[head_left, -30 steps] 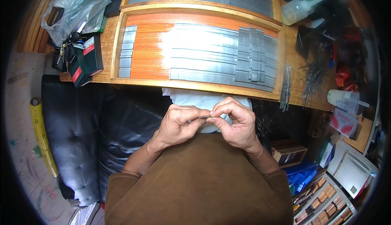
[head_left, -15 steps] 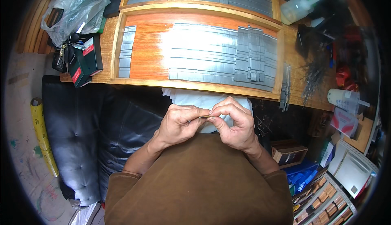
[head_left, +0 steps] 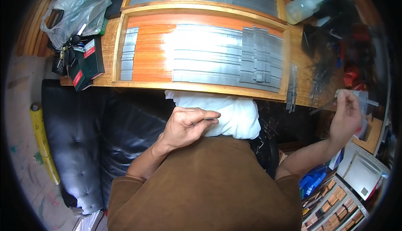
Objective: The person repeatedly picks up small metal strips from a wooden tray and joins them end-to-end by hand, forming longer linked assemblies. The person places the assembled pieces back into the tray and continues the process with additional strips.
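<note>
Over my lap, my left hand (head_left: 189,124) is closed, thumb and forefinger pinched together; anything between the tips is too small to make out. My right hand (head_left: 346,116) reaches far right past the table's edge, fingers pinched on a thin dark strip (head_left: 322,107) that slants down to the left. Ahead, a wooden-framed tray (head_left: 153,51) with an orange base holds rows of grey flat strips (head_left: 209,70), partly washed out by glare. More dark strips (head_left: 292,88) lie by the tray's right side, and a white cloth (head_left: 236,116) lies beneath my hands.
A second framed tray (head_left: 201,3) stands behind the first. At left are a plastic bag (head_left: 79,7), keys (head_left: 63,59) and dark boxes (head_left: 90,63). A squeeze bottle (head_left: 307,9) and a heap of thin dark pieces (head_left: 320,78) are at right. A black padded seat (head_left: 73,134) stands at left.
My right hand has left my left hand and swung far right, where it now has a thin dark strip. My left hand stays pinched in place; more white cloth shows.
</note>
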`<control>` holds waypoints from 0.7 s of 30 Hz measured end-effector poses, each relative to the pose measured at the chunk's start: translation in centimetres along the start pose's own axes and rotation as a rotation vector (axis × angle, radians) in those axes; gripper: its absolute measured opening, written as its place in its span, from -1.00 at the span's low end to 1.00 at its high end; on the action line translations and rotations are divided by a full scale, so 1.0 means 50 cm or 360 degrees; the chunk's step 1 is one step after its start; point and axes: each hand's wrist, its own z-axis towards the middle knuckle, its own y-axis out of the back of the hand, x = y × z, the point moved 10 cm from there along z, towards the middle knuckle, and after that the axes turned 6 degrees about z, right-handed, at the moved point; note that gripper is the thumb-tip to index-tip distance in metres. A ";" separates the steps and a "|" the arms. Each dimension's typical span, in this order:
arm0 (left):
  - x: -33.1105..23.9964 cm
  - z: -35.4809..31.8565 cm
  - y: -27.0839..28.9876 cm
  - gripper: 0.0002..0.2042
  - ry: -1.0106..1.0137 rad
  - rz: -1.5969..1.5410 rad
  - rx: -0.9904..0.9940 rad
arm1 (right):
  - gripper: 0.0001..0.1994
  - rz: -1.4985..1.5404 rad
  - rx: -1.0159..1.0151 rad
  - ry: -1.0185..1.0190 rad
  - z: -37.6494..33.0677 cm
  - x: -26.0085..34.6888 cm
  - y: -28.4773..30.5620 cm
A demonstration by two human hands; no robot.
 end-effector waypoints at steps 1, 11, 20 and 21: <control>0.000 0.003 -0.004 -0.81 -0.0004 -0.0005 0.0017 | -0.90 -0.0123 -0.0137 -0.0045 0.013 -0.021 0.020; -0.004 -0.010 0.006 -0.79 0.0007 0.0069 -0.0029 | -0.87 0.0804 0.1132 0.0270 -0.228 0.236 -0.347; -0.007 0.000 0.002 -0.81 0.0111 0.0001 -0.0011 | -0.89 0.1090 0.1238 0.0035 -0.314 0.196 -0.433; -0.003 0.002 -0.004 -0.83 0.0182 0.0006 0.0046 | -0.90 0.1112 0.1242 -0.0037 -0.316 0.186 -0.436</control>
